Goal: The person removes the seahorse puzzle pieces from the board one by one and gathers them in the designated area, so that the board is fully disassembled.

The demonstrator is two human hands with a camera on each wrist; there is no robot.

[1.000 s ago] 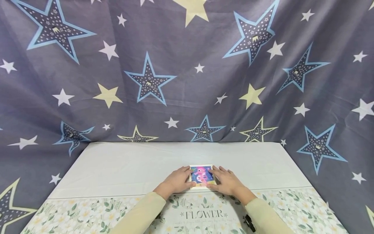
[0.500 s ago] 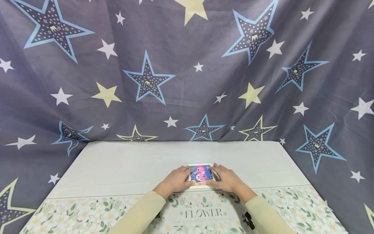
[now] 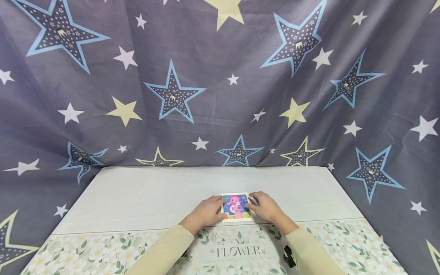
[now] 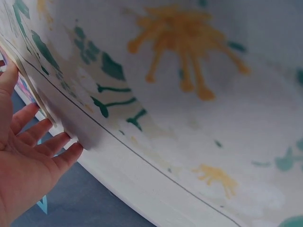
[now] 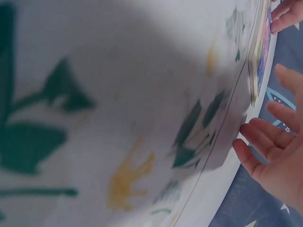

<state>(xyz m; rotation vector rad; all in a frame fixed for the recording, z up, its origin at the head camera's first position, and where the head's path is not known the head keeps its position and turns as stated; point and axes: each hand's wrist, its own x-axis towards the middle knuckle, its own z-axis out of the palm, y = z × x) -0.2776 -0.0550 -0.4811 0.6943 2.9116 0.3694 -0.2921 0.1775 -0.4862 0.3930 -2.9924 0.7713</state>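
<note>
A small square picture puzzle point(image 3: 235, 206) with a pink seahorse on blue, in a pale wooden frame, lies flat on the table before me. My left hand point(image 3: 205, 211) rests against its left side, thumb near the lower corner and fingers along the edge. In the left wrist view the fingers of that left hand point(image 4: 33, 151) are extended beside the frame. At the puzzle's right side is my right hand point(image 3: 267, 208), its thumb over the picture's edge. The right wrist view shows the right hand point(image 5: 274, 142) with loosely bent fingers, seemingly apart from the frame point(image 5: 255, 61).
The table has a white far part point(image 3: 144, 198) and a flower-printed near part point(image 3: 103, 252) with the word "FLOWER". A grey star-patterned curtain point(image 3: 213, 95) hangs behind and at both sides. A black strap point(image 3: 289, 256) shows by the right sleeve.
My right hand has shifted off the puzzle's lower right corner, its thumb moving up along the right side. The left hand stays nearly in place. The puzzle has hardly moved.
</note>
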